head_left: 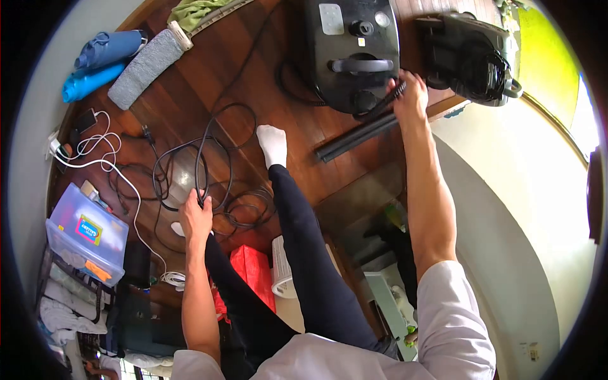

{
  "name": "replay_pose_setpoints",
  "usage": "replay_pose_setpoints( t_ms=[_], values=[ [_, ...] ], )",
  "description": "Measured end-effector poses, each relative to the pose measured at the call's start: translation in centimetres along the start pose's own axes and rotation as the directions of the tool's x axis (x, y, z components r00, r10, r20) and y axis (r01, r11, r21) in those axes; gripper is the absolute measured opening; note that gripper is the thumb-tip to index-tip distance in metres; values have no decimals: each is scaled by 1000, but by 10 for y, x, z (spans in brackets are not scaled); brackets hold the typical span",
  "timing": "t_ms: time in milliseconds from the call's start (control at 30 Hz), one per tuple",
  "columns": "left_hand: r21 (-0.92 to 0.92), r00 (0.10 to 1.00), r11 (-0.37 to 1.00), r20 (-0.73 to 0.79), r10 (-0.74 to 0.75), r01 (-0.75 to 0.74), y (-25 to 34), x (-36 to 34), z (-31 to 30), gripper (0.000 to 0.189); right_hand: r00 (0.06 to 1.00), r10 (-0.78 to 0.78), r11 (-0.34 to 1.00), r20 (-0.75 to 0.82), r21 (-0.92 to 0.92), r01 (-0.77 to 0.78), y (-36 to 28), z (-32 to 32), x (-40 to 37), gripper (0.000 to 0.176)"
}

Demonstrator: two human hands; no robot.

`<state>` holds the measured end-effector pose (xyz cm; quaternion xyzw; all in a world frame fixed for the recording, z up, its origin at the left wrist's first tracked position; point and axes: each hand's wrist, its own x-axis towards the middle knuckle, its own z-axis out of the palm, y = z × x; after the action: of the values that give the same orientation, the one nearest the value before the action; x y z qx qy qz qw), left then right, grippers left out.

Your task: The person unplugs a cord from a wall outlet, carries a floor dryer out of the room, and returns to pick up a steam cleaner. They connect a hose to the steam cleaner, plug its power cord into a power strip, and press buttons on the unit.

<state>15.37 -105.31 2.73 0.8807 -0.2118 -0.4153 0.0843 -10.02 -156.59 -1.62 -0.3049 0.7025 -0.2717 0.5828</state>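
Observation:
My left hand (197,215) is closed around a black power cord (201,161), whose loops rise above it and spread over the floor. Out to the right, my right hand (411,95) grips a black ribbed hose (391,98) beside a boxy black appliance (323,57). The appliance has a grey carrying handle (362,66), a knob and a round dial on top. Just below it, two black tubes (354,138) lie side by side on the floor.
A second black machine (468,60) stands at the upper right. Mats (149,66) lie upper left. White cables (117,168) run from a wall socket past a clear plastic box (88,231). A red bag (253,272) and white basket (282,272) sit by my legs.

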Motion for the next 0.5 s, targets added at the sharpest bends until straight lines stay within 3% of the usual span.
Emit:
replay_pose_setpoints(
  t_ms=[67, 100, 133, 200, 267, 367, 467, 500],
  values=[
    [10, 1000, 1000, 13, -16, 16, 8, -2, -7, 17, 981, -147, 944, 130, -276, 178, -7, 36, -21, 53],
    [24, 999, 999, 29, -43, 43, 6, -2, -9, 17, 954, -265, 716, 138, -635, 290, 9, 39, -14, 57],
    [39, 996, 996, 44, -78, 76, 6, -5, -10, 16, 885, -427, 155, 187, -949, 275, 10, 48, -33, 65],
    [39, 997, 997, 39, -63, 62, 8, -14, -13, 16, 834, -396, -55, 384, -917, 396, 11, 40, -49, 70],
    [38, 999, 998, 16, -42, 42, 12, -17, -15, 16, 855, -344, -198, 389, -920, 339, 3, 38, -52, 77],
    [47, 1000, 999, 1, -14, 14, 15, -26, -14, 18, 897, -280, -135, 341, -939, 315, 1, 39, -33, 79],
    [98, 1000, 995, 1, -25, 25, 23, -34, -14, 19, 883, -341, -110, 321, -947, 302, 0, 57, -17, 71],
    [90, 1000, 996, -3, -19, 20, 25, -36, -13, 19, 936, -269, -39, 227, -974, 225, -6, 67, -19, 71]
  ],
)
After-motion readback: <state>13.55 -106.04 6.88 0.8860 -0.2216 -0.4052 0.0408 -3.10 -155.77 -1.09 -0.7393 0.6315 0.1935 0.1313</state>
